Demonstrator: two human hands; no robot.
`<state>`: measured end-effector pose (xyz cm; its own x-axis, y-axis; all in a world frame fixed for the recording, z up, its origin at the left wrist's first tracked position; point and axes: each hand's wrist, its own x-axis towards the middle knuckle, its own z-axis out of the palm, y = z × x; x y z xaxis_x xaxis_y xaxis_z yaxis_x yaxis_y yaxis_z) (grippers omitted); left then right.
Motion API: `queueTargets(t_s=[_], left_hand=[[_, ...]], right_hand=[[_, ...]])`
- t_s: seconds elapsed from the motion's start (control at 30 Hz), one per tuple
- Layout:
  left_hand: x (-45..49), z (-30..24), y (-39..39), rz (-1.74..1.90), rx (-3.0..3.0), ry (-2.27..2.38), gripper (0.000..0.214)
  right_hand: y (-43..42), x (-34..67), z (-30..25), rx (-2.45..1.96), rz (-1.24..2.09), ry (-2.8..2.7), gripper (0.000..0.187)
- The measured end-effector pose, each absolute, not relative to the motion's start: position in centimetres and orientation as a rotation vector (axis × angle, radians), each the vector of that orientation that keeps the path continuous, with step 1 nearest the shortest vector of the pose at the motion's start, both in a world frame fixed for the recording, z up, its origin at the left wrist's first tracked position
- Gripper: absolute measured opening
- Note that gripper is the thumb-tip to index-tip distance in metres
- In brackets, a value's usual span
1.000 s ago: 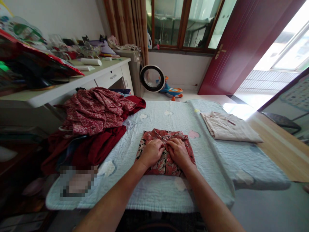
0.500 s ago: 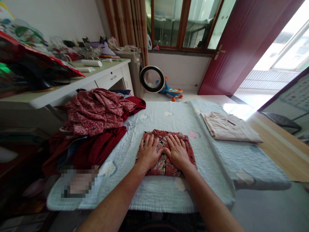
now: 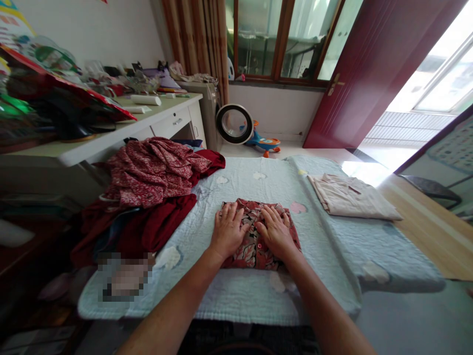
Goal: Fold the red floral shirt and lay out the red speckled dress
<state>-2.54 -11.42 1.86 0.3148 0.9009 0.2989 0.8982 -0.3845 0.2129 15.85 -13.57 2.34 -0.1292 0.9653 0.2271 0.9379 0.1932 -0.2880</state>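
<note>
While L hand (image 3: 228, 232) lies splayed flat on folded floral shirt (image 3: 252, 249), R hand (image 3: 275, 234) does likewise alongside.

Instead of curling its fingertips in at the middle of the shirt (image 3: 251, 255), as a second ago, the left hand (image 3: 229, 234) is now lying flatter on the cloth, its fingers reaching toward the collar. The right hand (image 3: 276, 235) is likewise spreading its fingers over the other half rather than bunching them near the center. The thumbs, almost meeting half a second ago, are now standing clearly apart, and more of the shirt front is showing between them. The whole view is also shifting slightly: the white desk (image 3: 186, 104) is appearing a little lower and farther right, and a small red patch (image 3: 104, 1) is now showing high on the wall.
</note>
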Motion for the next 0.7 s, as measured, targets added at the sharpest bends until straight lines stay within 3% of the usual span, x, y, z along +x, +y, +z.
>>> queueTargets(t_s=[0.17,0.43,0.7], left_hand=[[-1.0,2.4,-12.6,0.587,2.713,1.464,0.054],[0.7,0.1,-13.0,0.455,2.707,1.327,0.05],[1.2,1.9,-13.6,0.47,2.718,1.27,0.05]], right_hand=[[-13.3,16.0,1.5,-1.911,-0.018,-2.021,0.05],[-13.1,16.3,0.3,-2.0,0.087,-2.034,0.049],[-10.2,19.9,2.4,-1.855,0.088,-1.761,0.031]])
